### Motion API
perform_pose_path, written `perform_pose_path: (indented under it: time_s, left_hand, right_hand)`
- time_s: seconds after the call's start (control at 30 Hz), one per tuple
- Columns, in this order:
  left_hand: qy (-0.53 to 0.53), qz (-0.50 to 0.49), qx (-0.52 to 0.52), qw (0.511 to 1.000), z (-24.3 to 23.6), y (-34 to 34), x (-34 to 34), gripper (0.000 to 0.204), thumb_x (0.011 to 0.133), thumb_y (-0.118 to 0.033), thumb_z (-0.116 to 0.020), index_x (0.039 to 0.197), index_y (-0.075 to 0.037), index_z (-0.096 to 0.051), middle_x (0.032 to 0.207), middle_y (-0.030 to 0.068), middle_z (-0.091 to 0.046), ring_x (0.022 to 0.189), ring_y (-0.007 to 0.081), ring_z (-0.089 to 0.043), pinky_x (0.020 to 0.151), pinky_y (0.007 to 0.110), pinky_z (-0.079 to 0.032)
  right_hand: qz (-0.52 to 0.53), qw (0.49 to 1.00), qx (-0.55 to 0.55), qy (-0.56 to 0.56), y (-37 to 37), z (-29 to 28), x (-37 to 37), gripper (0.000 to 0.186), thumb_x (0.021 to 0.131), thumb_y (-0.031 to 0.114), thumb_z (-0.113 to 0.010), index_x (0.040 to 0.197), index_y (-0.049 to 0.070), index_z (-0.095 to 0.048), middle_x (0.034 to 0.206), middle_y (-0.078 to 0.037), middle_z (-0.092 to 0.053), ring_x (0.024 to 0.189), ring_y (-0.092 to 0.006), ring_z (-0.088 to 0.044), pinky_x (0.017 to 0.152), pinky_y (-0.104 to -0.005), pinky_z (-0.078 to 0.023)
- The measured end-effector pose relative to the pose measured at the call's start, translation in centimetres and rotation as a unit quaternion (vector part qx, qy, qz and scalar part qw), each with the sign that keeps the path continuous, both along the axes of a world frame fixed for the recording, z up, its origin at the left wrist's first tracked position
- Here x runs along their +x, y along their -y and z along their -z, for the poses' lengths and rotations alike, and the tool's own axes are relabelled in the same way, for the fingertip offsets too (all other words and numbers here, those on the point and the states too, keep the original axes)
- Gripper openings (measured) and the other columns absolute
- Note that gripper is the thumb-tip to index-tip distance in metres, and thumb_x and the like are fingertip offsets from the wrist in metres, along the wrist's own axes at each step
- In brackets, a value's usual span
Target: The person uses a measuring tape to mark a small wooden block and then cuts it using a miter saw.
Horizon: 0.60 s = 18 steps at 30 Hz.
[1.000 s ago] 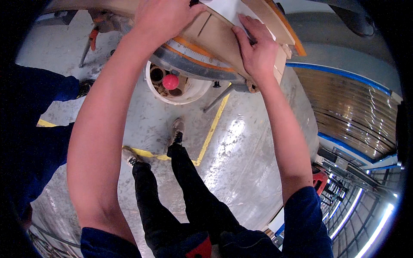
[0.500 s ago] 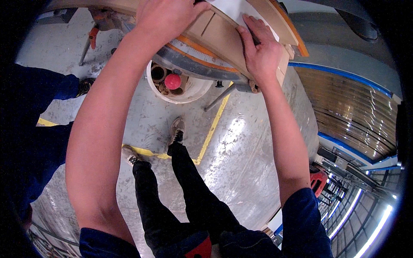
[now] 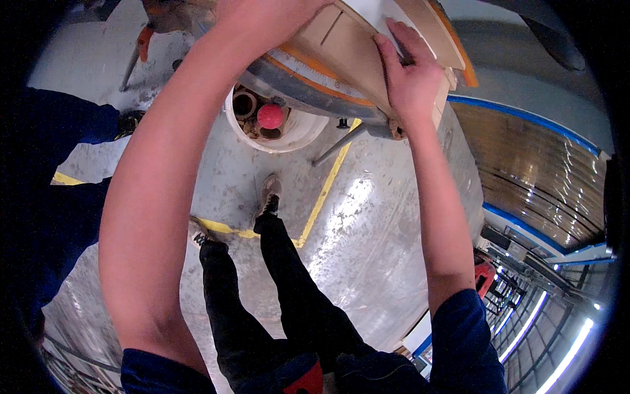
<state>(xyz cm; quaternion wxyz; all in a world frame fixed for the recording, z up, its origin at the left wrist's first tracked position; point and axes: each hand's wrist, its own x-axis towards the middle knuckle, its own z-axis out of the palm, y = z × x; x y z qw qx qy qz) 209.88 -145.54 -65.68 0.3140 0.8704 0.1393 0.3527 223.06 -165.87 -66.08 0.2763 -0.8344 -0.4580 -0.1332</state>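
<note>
At the top, a white board (image 3: 369,12) lies behind a brown wooden strip (image 3: 341,43) on a machine table with an orange-edged curved scale (image 3: 321,80). My left hand (image 3: 272,16) reaches over the strip's left part, its fingers mostly cut off by the upper edge or out of sight. Farther right, my right hand (image 3: 415,73) is bent over the wood, thumb at the white board's near edge and fingertips on its face. A short dark slot marks the strip between my hands.
Below the machine stands a white bucket (image 3: 298,134) with offcuts, and a red ball-shaped knob (image 3: 270,116) shows over it. A metal leg (image 3: 336,146) slants to the floor. Another person's dark-clothed leg (image 3: 72,125) is at left. A blue-edged strip curtain (image 3: 525,164) hangs right.
The view has shifted slightly, so the machine and bucket sit a little farther right and higher. My left hand's fingers have slipped farther past the upper edge; my right hand keeps its place on the wood.
</note>
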Motion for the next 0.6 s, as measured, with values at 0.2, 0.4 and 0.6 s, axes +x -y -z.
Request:
perform_pose_path:
  time_s: [0.2, 0.4, 0.6]
  left_hand:
    - [-0.009, -0.013, -0.007, 1.0, 0.1, -0.1, -0.3, 0.019, 0.085, -0.02, -0.075, 0.102, -0.012, -0.079, 0.096, 0.0135, -0.075, 0.092, 0.0332, -0.071, 0.082, 0.043, -0.056]
    - [-0.001, 0.009, 0.008, 1.0, 0.5, -0.8, 0.2, 0.019, 0.085, -0.02, -0.075, 0.101, -0.01, -0.079, 0.099, 0.014, -0.075, 0.095, 0.0327, -0.071, 0.086, 0.043, -0.056]
    - [-0.009, 0.021, 0.023, 0.999, 2.1, 0.1, -0.1, 0.03, 0.09, -0.012, -0.066, 0.119, -0.008, -0.07, 0.119, 0.0114, -0.071, 0.111, 0.0313, -0.066, 0.096, 0.044, -0.054]
  right_hand:
    - [0.006, 1.0, -0.022, 0.015, -0.1, -0.1, 0.0, 0.036, 0.094, 0.026, -0.076, 0.123, 0.005, -0.074, 0.125, -0.018, -0.071, 0.113, -0.0263, -0.07, 0.098, -0.0349, -0.054]
    - [0.008, 0.998, -0.034, 0.061, 0.0, -0.2, 0.4, 0.033, 0.091, 0.029, -0.076, 0.118, 0.01, -0.077, 0.121, -0.014, -0.072, 0.111, -0.0304, -0.068, 0.096, -0.0381, -0.054]
    - [0.002, 0.985, -0.124, 0.116, 0.0, -1.7, -0.1, 0.035, 0.094, 0.03, -0.071, 0.123, 0.011, -0.075, 0.12, -0.012, -0.072, 0.108, -0.0317, -0.067, 0.093, -0.0404, -0.054]
